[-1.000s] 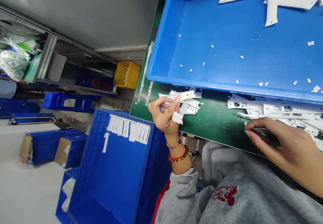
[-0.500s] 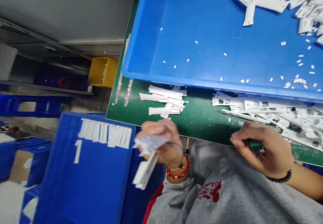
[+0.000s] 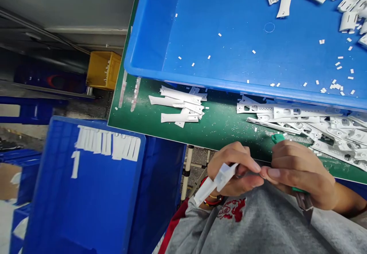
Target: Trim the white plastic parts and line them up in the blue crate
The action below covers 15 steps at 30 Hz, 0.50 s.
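Head view shows the left hand (image 3: 231, 170) pinching a white plastic strip (image 3: 213, 185), its long axis slanting down-left from the fingertips, while the right hand (image 3: 301, 173), closed narrowly round a green-handled tool (image 3: 277, 138), sits just beside it

A grey wall (image 3: 65, 2) rises behind a yellow crate (image 3: 103, 70) and speckled concrete floor (image 3: 100, 107), beside blue plastic crates (image 3: 80, 208).
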{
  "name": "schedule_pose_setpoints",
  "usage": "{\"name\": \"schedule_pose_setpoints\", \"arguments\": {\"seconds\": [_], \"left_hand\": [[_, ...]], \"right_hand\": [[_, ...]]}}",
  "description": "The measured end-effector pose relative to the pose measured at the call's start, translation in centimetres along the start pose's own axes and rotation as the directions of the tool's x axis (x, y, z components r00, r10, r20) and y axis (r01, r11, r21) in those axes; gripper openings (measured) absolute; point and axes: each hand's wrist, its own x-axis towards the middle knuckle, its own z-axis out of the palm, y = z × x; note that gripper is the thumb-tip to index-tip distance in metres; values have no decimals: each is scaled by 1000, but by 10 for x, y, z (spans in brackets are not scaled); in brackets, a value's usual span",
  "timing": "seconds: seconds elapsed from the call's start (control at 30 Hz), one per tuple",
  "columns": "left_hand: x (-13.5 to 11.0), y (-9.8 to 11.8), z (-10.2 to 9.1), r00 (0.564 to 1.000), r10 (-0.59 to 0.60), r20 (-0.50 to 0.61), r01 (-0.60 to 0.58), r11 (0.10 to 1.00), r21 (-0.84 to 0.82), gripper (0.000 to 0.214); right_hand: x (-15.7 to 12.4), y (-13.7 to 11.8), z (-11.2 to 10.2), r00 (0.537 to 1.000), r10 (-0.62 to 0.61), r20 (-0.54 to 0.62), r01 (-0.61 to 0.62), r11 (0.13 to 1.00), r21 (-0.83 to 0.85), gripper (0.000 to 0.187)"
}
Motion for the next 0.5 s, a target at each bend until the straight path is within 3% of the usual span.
{"name": "schedule_pose_setpoints", "arguments": {"seconds": [0.07,0.27,0.4,0.5], "left_hand": [[4,2,4,998,44,-52,-49,994,-101,14],[14,11,6,994,80,-70,-85,994,-69,13],[12,14,5,993,119,-19,-120,989,-82,13],[12,13,7,985,143,-96,-157,977,-147,14]], "right_hand": [[0,0,0,1000,-28,-11,28,1000,-2,18],[4,1,1,995,-100,-8,100,995,-4,21],[3,5,5,994,-113,8,113,993,14,19],[1,7,8,987,-157,-43,159,987,34,15]]}}
